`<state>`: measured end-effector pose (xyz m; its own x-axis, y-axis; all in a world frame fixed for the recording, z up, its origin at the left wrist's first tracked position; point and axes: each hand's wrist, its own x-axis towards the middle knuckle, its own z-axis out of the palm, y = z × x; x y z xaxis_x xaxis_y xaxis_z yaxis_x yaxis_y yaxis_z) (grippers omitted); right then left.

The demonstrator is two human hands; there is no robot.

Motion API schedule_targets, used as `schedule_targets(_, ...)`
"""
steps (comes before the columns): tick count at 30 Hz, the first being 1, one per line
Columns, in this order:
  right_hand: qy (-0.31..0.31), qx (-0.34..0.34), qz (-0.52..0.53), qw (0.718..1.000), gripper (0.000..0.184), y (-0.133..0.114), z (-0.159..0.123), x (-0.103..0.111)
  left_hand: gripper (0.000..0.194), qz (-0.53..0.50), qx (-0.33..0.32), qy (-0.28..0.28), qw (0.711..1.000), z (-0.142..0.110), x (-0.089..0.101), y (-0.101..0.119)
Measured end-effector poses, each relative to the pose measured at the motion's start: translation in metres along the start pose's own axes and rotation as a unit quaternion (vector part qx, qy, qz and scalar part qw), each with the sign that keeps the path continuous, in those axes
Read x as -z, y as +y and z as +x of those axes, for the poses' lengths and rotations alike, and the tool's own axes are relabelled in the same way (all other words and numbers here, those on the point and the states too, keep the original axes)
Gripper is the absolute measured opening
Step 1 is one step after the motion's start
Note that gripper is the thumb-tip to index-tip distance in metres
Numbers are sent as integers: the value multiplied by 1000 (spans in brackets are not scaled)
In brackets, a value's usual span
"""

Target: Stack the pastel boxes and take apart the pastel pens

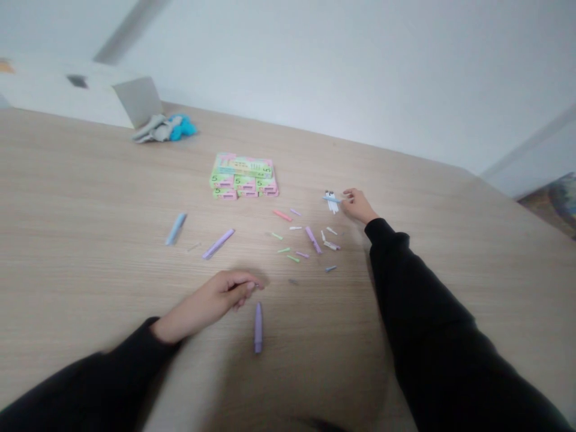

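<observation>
My right hand point(356, 205) is at the far right of the small parts, its fingers closed around the end of a slim light-blue pen part point(332, 199). That part lies across several white sticks with dark ends point(333, 207). Nearer to me, my left hand point(234, 290) hovers low over the table with thumb and fingers pinched; whatever is between them is too small to name. Just below it lies a purple pen barrel point(258, 329). Another purple barrel point(218, 243) and a light-blue barrel point(176, 228) rest to the left.
Small coloured tips, among them a green one point(293, 258) and a red one point(282, 215), are scattered mid-table around a purple piece point(313, 239). Stacked green-pink boxes point(244, 176) stand behind. A grey and blue cloth point(164, 128) lies by a white box point(67, 90) near the wall.
</observation>
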<state>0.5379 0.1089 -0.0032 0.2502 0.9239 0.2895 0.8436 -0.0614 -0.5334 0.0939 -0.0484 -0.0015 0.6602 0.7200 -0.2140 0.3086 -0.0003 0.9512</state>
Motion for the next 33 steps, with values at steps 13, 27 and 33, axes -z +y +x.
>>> schedule_targets(13, -135, 246, 43, 959, 22, -99, -135, 32, 32, -108, -22, 18, 994, 5, -4, 4)
schedule_targets(27, -236, 226, 33, 945, 14, -140, -217, -8, 24, -121, -22, 37, 992, 7, -8, 7)
schedule_targets(33, -217, 240, -89, 942, 17, -151, -226, -22, 24, -124, -10, 33, 992, 4, -9, 12)
